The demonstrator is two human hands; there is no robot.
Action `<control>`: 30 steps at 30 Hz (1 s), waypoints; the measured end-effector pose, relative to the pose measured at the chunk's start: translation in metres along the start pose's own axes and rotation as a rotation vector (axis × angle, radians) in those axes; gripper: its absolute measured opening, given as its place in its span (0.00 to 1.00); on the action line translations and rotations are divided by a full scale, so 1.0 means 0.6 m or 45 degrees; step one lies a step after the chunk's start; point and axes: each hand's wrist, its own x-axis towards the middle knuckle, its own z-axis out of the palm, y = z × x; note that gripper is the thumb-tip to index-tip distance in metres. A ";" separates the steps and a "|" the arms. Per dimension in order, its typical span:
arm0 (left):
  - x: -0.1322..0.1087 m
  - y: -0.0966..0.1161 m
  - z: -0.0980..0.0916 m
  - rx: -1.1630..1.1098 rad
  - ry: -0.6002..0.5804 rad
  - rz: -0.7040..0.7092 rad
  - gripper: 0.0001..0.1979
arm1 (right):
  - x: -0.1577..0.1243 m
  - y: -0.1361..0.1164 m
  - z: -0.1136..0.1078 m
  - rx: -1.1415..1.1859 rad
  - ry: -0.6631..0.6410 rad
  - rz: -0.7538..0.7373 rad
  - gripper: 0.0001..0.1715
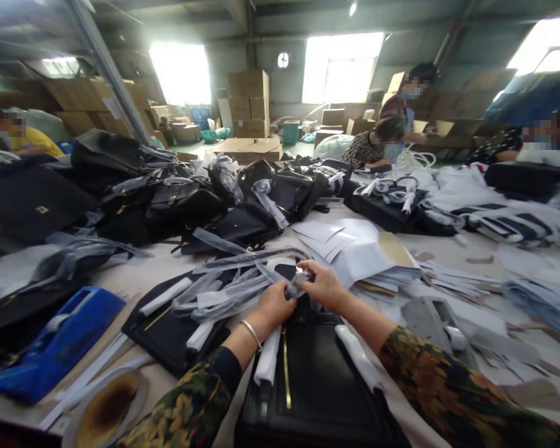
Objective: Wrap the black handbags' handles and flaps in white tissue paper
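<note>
A black bag with a gold zipper and white-wrapped straps lies right in front of me. Above its top end, my left hand and my right hand meet, fingers closed on a crumpled piece of clear plastic wrap. The wrap seems to surround part of the bag's handle or strap, though my fingers hide the details. Just left, a second black bag carries long translucent plastic-covered straps that trail toward my hands.
A blue tape dispenser and a tape roll are at left. White paper sheets and a grey dispenser lie at right. Black bags are heaped across the back. Several people sit or stand beyond the table, near cardboard boxes.
</note>
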 end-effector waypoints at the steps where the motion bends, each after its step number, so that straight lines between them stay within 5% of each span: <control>1: 0.000 -0.006 -0.001 -0.035 0.046 0.008 0.06 | -0.003 -0.003 -0.005 0.115 0.069 0.055 0.24; 5: -0.019 -0.041 -0.004 -0.203 0.142 -0.149 0.07 | -0.037 -0.007 -0.031 0.794 0.314 0.341 0.25; 8: -0.048 -0.061 -0.015 -0.239 0.138 -0.179 0.10 | -0.083 -0.013 -0.044 1.017 0.241 0.374 0.26; 10: -0.066 -0.056 -0.033 -0.273 0.067 -0.090 0.10 | -0.113 -0.021 -0.044 0.919 0.122 0.293 0.27; 12: -0.079 -0.033 -0.056 -0.328 0.046 0.095 0.21 | -0.134 -0.031 -0.041 0.797 0.064 0.173 0.27; 14: -0.084 0.006 -0.079 -0.344 0.058 0.351 0.31 | -0.146 -0.043 -0.037 0.773 0.062 0.065 0.26; 17: -0.076 0.071 -0.097 -0.211 -0.043 0.596 0.31 | -0.156 -0.060 -0.035 0.831 0.057 0.005 0.26; 21: -0.053 0.108 -0.093 -0.063 -0.163 0.472 0.27 | -0.175 -0.070 -0.046 0.864 0.071 0.002 0.26; 25: -0.047 0.094 -0.087 -0.043 -0.148 0.326 0.15 | -0.197 -0.060 -0.066 0.696 0.058 0.137 0.31; 30: -0.058 0.069 -0.086 -0.120 -0.278 0.163 0.06 | -0.201 -0.050 -0.084 0.312 -0.188 0.443 0.17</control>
